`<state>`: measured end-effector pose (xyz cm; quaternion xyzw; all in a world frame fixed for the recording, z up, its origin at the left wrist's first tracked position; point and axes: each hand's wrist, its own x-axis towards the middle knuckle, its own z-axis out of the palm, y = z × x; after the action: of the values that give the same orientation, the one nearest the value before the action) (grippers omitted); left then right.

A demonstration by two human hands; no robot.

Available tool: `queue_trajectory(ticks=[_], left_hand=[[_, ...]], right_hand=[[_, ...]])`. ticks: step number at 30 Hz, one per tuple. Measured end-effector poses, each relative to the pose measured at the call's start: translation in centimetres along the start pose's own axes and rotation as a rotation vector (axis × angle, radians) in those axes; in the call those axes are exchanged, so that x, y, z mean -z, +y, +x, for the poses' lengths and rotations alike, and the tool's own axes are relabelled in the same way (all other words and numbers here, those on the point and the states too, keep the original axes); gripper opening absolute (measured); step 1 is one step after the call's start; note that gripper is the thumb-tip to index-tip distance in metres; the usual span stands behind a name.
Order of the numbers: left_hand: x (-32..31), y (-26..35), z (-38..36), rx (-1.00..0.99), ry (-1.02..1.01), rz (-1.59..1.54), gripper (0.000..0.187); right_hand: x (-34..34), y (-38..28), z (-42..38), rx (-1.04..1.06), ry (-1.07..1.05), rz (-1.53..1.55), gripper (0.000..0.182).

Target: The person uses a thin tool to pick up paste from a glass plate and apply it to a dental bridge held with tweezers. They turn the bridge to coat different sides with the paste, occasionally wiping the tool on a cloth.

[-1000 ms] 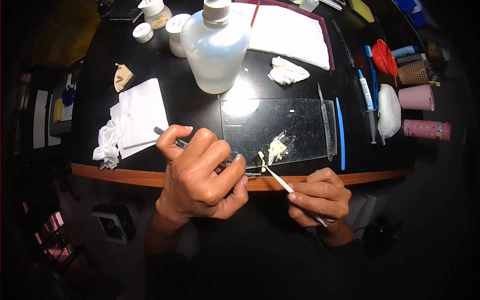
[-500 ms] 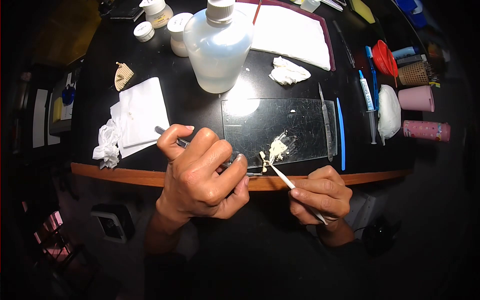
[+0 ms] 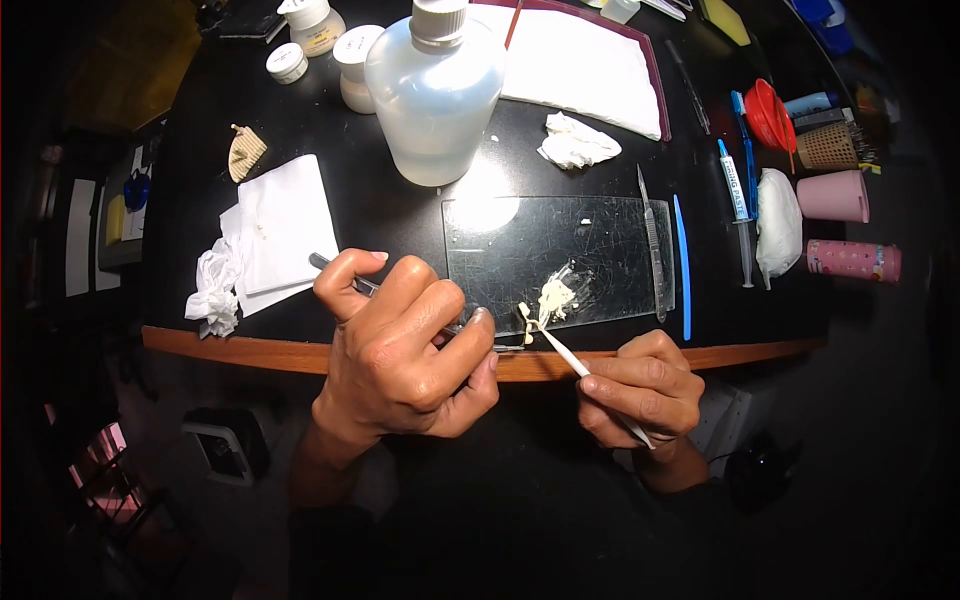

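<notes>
My left hand [image 3: 405, 350] is closed around a slim metal instrument [image 3: 320, 262], whose thin tip comes out past the fingers. At that tip is a small cream-coloured piece [image 3: 527, 330], too small to identify. In my right hand [image 3: 650, 390], pinched between thumb and fingers, is a white plastic stick [image 3: 564, 352] with a narrow point. The point touches or nearly touches the cream piece. Just behind lies a smear of cream paste [image 3: 557, 298] on a scratched glass slab [image 3: 500, 245]. The middle of the metal instrument is hidden by my left fingers.
A large translucent bottle [image 3: 435, 100] stands behind the slab. A metal scalpel-like tool [image 3: 653, 240] and a blue stick [image 3: 683, 265] lie on its right side. Folded white tissues [image 3: 285, 225] are at left. A paste syringe [image 3: 735, 195] and pink cup [image 3: 835, 196] sit farther right.
Almost nothing differs. Both hands keep their places, and the white stick's point stays at the cream piece.
</notes>
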<state>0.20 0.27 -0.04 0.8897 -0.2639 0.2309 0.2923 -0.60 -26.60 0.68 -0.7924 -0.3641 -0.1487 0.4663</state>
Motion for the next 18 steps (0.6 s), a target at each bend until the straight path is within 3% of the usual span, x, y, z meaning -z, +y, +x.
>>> queue_trajectory(ticks=[18], left_hand=[[1.9, 1.3, -0.6, 0.054, 0.119, 0.030, 0.031]], right_hand=[[-0.5, 0.0, 0.0, -0.024, 0.182, -0.056, 0.024]])
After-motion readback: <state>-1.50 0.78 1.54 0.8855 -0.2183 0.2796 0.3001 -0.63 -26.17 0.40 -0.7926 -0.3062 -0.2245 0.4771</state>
